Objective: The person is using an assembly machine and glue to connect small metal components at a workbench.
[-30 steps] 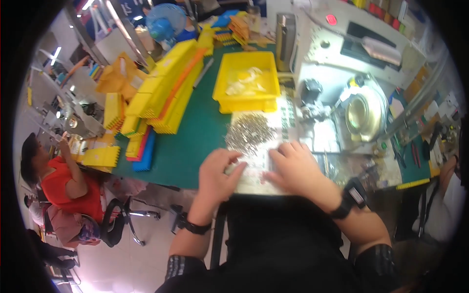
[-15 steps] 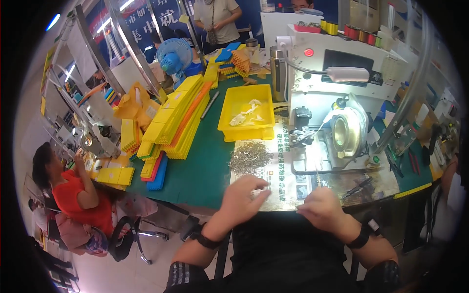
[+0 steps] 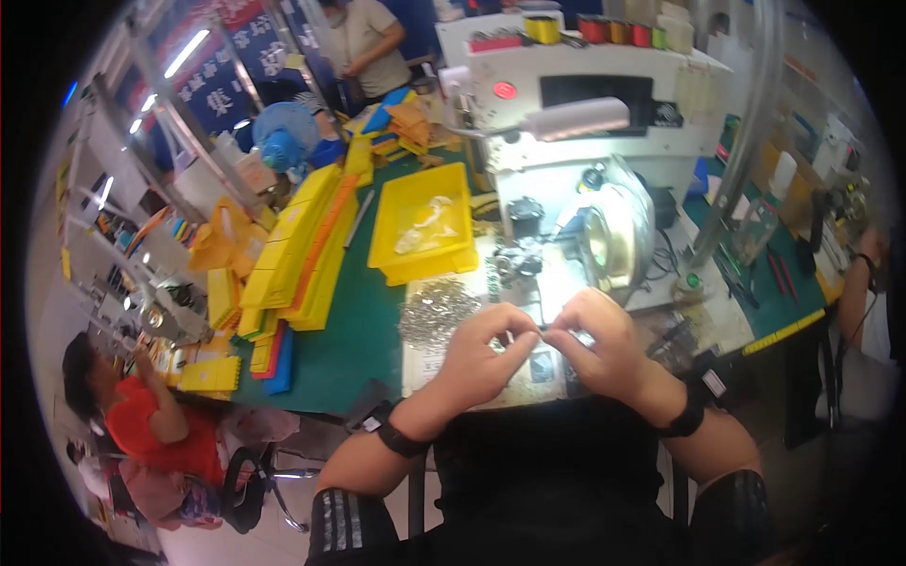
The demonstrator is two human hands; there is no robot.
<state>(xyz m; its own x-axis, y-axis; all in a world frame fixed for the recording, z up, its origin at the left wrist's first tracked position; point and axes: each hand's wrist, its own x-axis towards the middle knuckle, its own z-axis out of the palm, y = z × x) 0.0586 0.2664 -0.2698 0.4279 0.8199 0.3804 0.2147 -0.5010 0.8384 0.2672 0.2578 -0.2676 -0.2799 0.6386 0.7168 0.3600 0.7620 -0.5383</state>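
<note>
Over the front edge of the bench, my left hand (image 3: 483,358) and my right hand (image 3: 601,341) meet with their fingertips pinched together. Whatever lies between the fingertips is too small to make out. A heap of small shiny metal pieces (image 3: 432,321) lies on printed paper just beyond my left hand. Past my right hand stands a white bench machine (image 3: 519,174) with a round metal ring (image 3: 596,241) and a small clamp-like metal part (image 3: 517,261), lit brightly.
Behind the heap sits a yellow tray (image 3: 429,270) holding crumpled white pieces. Long yellow stacked strips (image 3: 293,245) lie to the left, near a blue fan (image 3: 283,137). A lamp (image 3: 578,120) hangs before the machine. A person in red (image 3: 151,429) sits at left.
My hands have come together and moved up from the bench edge. The left fingers, apart before, are now pinched. The whole view has shifted, so the bench things appear further left.
</note>
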